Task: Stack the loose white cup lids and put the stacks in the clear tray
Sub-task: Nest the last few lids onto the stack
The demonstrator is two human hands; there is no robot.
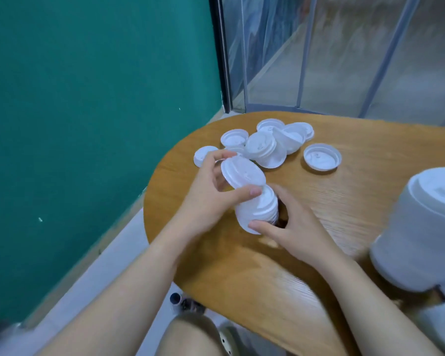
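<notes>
White single lid [242, 176] pinched in left hand [206, 199] sits tilted just above & touching the stack [257, 209] gripped by right hand [288, 227], stack axis leaning up-left; loose lids [265, 145] beyond on table [344, 201], clear tray prob. off-view.

— What sort of place is this?

— It looks like a café or drinks shop corner, though I can't be sure. A rounded wooden worktop [332, 201] fills the lower right of the frame, strewn with white disposable cup lids [265, 147].

— Anything else?

— A plain teal wall [88, 98] takes the left half, and glass panels in dark frames [319, 55] stand at the upper right.
</notes>
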